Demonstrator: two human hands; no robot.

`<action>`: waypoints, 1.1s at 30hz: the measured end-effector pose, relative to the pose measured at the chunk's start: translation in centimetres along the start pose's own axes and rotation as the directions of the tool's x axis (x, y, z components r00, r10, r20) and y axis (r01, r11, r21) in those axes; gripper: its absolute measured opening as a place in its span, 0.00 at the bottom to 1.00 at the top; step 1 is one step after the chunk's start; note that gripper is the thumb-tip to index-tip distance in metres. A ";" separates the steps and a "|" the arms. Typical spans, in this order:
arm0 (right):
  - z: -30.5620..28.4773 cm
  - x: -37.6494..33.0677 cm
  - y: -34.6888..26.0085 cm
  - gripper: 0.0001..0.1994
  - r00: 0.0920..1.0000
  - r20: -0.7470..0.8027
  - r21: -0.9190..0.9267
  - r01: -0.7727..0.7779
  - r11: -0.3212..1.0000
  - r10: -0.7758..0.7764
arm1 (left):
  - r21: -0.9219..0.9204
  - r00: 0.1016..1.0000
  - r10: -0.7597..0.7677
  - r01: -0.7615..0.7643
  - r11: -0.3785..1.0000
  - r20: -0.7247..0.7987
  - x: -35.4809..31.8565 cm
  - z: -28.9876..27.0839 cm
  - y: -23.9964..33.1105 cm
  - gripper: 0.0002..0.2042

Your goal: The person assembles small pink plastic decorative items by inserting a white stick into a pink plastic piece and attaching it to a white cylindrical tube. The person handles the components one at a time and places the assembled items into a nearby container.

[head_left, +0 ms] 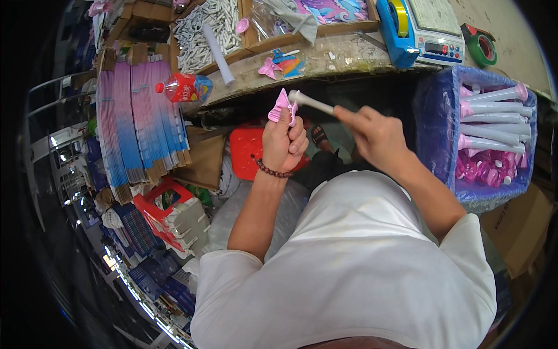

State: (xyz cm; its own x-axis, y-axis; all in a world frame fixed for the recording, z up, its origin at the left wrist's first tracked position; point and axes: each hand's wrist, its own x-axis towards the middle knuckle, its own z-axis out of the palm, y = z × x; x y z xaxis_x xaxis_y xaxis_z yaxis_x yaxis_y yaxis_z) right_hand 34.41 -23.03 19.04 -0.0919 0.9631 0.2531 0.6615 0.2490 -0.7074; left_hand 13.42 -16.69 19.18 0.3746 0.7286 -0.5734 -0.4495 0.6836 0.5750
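From the head camera, the left hand (283,142) is curled into a loose fist, thumb pressing a small pink plastic pinwheel piece (282,106) against the forefinger so that its pointed blades stick up above the knuckles. A dark beaded bracelet (273,171) circles that wrist. The right hand (372,132) is closed around one end of a slim white plastic stick (311,102) — the stick's flared tip sits right beside the pink piece, touching it or nearly so; which one cannot be told. Both hands hover in front of the worn workbench edge (343,55), above a red plastic stool (247,152).

To the right stands a blue-lined crate (433,125) holding finished white sticks with pink ends (494,110). On the bench lie a red drink bottle (185,87), a white tube (219,53), a blue tape dispenser (395,29) and a small digital scale (436,29) — with a green tape roll (480,45) further right. A stack of blue-and-pink printed sheets (136,128) leans at the left.
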 end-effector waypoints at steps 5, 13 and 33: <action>0.0 0.5 0.7 0.20 0.998 -0.054 0.002 -0.025 1.000 0.025 | 0.012 0.999 0.049 -0.049 0.999 0.022 -0.2 -0.4 -0.6 0.11; -0.2 0.6 0.2 0.22 0.998 0.010 0.060 -0.056 0.997 0.055 | -0.092 0.997 0.067 -0.062 0.994 0.046 0.7 0.0 -0.6 0.08; 0.0 0.9 1.3 0.20 0.996 -0.015 0.095 -0.090 0.991 0.092 | -0.046 0.999 0.021 -0.022 0.999 -0.024 0.4 0.6 -0.4 0.11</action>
State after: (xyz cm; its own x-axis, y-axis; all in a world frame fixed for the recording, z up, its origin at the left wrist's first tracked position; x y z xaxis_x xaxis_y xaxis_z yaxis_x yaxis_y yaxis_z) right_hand 35.20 -21.79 18.35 -0.0199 0.9803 0.1966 0.5937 0.1698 -0.7866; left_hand 14.23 -16.61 19.03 0.3456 0.7418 -0.5747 -0.4945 0.6645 0.5603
